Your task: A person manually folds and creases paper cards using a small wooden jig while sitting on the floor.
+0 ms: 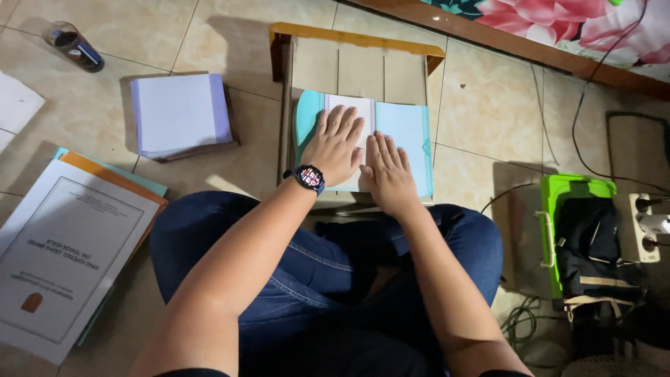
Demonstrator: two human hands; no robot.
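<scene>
Both hands flat, fingers spread, palms down on a light-blue folded card with a white inner panel, nothing gripped. Left hand, smartwatch on its wrist, covers the card's left half; right hand sits just beside it near the card's near edge. Card lies on a small wooden board on the tiled floor. Stack of white paper left of the board; printed booklets at floor's left.
</scene>
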